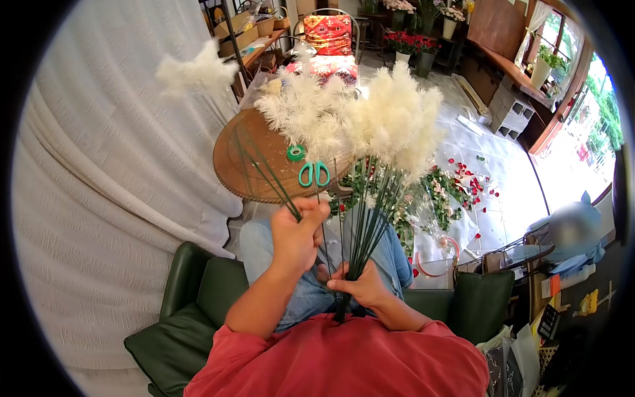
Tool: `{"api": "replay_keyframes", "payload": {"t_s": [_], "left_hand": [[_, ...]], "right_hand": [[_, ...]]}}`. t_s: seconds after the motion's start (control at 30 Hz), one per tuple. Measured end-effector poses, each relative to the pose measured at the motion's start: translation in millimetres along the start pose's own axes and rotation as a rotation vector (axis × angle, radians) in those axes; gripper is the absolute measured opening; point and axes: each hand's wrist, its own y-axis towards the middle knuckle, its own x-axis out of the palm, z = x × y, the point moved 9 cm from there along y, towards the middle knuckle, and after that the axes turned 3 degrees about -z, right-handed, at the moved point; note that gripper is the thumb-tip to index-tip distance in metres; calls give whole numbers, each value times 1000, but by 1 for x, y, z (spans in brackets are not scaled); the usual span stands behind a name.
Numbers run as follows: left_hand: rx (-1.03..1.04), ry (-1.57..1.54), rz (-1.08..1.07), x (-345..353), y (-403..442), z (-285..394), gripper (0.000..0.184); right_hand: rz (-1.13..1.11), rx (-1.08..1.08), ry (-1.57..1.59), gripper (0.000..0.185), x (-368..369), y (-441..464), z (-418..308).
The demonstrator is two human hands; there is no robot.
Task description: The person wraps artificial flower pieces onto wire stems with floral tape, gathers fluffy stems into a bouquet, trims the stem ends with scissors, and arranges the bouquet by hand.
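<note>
My left hand (301, 231) is closed around a few thin dark green stems, which lean away to the upper left. A blurred white feathery plume (198, 69) tops them. Low in front of my shirt, my right hand (360, 284) grips a thick bunch of white plume stems (370, 231). The bunch stands nearly upright, with fluffy cream-white plumes (397, 119) massed at its top. A few thin stems run apart from the main bunch, between my hands. Beyond my hands, teal-handled scissors (314, 174) and a roll of green tape (296, 153) lie on the round wooden table (248, 172).
Leaves and red petals (466, 185) litter the tiled floor, with clear wrapping (433, 235) among them. I sit on a green chair (192, 284). A white curtain (119, 198) hangs at left. Behind the table stands a red patterned chair (327, 36). A cluttered desk (575, 291) is at right.
</note>
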Motion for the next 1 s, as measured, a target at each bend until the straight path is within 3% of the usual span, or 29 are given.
{"api": "replay_keyframes", "payload": {"t_s": [0.17, 0.23, 0.3, 0.43, 0.5, 0.57, 0.67, 0.87, 0.93, 1.0], "left_hand": [[4, 61, 56, -34, -18, -1, 8], [44, 68, 61, -47, -20, 25, 11], [82, 103, 43, -54, -23, 44, 11], [52, 130, 147, -91, -55, -15, 10], [8, 393, 147, -98, -84, -63, 10], [23, 488, 26, -87, -105, -92, 12], [-1, 381, -67, -67, -120, -104, 12], [-259, 210, -45, -81, -122, -118, 12], [-249, 167, -35, -84, -124, -122, 13], [-241, 119, -19, -85, -125, -123, 13]], "right_hand": [[12, -69, 72, 15, 0, -4, -7], [67, 93, -56, 16, -5, -6, 2], [69, 88, -55, 17, -6, -7, 2], [72, 20, 3, 16, -6, -3, 0], [79, 18, -16, 16, -8, -1, 4], [96, 22, -39, 16, -7, -3, 2], [93, 78, 71, 15, -1, -6, 0], [-18, -146, -76, 12, 3, 0, -10], [-94, -118, 181, 14, 8, -2, -7], [-91, -55, 217, 15, 4, -2, 2]]}}
